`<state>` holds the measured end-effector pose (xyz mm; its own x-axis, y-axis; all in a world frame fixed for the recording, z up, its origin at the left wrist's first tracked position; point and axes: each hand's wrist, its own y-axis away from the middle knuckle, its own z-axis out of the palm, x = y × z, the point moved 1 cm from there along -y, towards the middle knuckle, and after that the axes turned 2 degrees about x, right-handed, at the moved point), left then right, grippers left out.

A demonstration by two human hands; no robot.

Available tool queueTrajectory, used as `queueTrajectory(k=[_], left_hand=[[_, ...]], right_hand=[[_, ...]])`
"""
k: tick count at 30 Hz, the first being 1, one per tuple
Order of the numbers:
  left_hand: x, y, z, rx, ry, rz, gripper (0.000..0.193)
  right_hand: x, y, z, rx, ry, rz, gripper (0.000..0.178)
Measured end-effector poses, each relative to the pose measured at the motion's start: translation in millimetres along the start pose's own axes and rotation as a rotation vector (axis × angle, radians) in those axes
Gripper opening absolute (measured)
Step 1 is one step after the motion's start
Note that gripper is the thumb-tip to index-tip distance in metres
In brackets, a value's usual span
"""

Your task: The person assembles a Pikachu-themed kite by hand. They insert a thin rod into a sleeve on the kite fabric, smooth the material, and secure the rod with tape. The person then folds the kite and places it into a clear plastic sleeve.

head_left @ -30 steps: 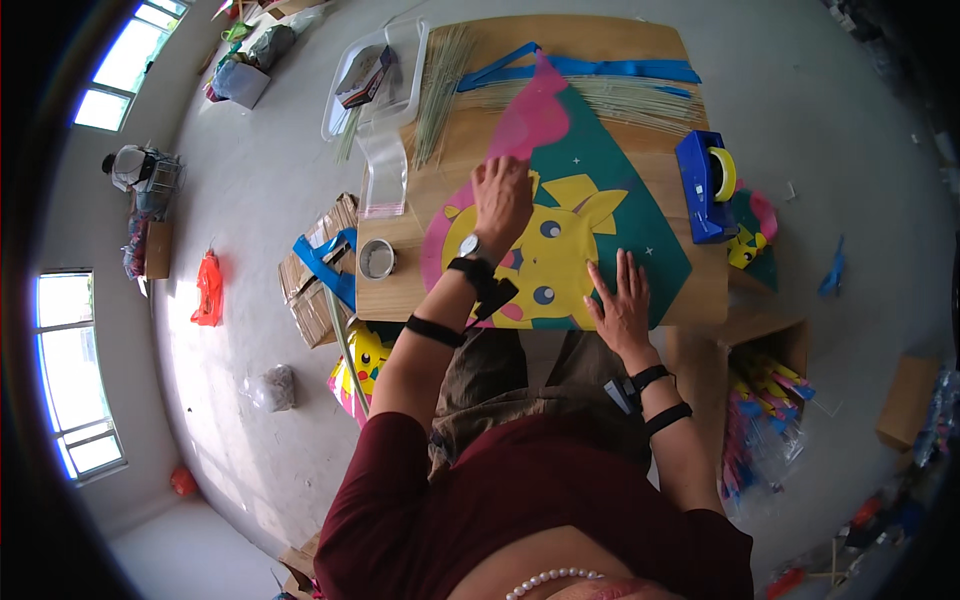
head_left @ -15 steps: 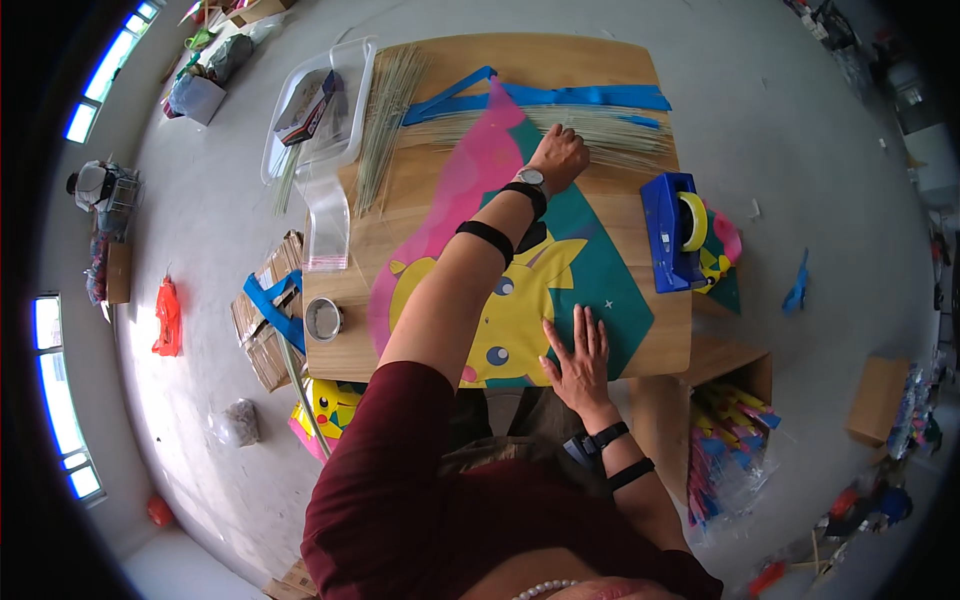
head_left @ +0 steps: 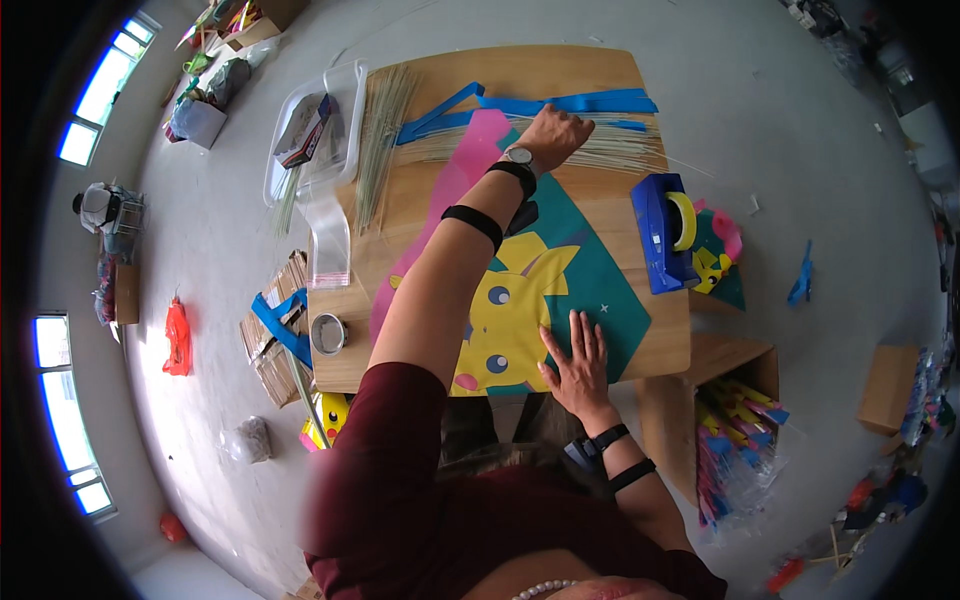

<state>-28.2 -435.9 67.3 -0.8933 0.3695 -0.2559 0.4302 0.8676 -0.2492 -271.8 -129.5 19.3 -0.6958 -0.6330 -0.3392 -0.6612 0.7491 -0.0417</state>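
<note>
One large, thin, kite-shaped sheet [head_left: 525, 290] in pink, teal and yellow, bearing a big-eared cartoon face, lies spread on our light-brown wooden worktop [head_left: 655, 345], its lower part at the near edge. Our right hand [head_left: 580, 368] rests palm down on it where yellow meets teal, the fingers stretched out and a little apart, the thumb pointing away to the left. Our left hand [head_left: 556, 138] reaches across to the far part, above a spread of slim, pale green sticks [head_left: 625, 148] and just beside some flat blue strips [head_left: 610, 102]. Its fingers are curled and mostly hidden from us, so we cannot tell whether they grip anything. To our left lies an upright bundle of similar pale sticks [head_left: 385, 140], next to a clear plastic bin [head_left: 345, 125] with a small dark box [head_left: 316, 132] inside. By our right edge stands a blue tape dispenser [head_left: 652, 235] carrying a yellow tape roll [head_left: 683, 220].
</note>
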Motion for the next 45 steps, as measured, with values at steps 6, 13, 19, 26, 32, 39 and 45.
queueTrajectory(k=[6, 13, 19, 26, 32, 39, 45], left_hand=[[-66, -13, -69, 0.265, 0.055, -0.106, 0.029], [-71, 41, -156, 0.559, 0.691, -0.307, 0.01], [-9, 151, -180, 0.38, 1.098, -0.493, 0.015], [79, 270, -142, 0.134, 1.17, -0.764, 0.021], [124, 322, -129, 0.133, 1.067, -0.836, 0.017], [156, 333, -120, 0.164, 0.995, -0.754, 0.014], [171, 319, -108, 0.151, 1.06, -0.721, 0.013]], right_hand=[[0, 2, 0, 0.05, 0.013, -0.013, 0.066], [1, 7, 6, 0.113, 0.015, -0.032, 0.065], [1, 9, 13, 0.166, 0.0, -0.052, 0.065], [4, 12, 18, 0.214, 0.055, -0.07, 0.072], [2, 15, 9, 0.239, 0.1, -0.057, 0.073], [22, 23, 13, 0.277, 0.183, 0.186, 0.073], [53, 36, 8, 0.317, 0.23, 0.288, 0.074]])
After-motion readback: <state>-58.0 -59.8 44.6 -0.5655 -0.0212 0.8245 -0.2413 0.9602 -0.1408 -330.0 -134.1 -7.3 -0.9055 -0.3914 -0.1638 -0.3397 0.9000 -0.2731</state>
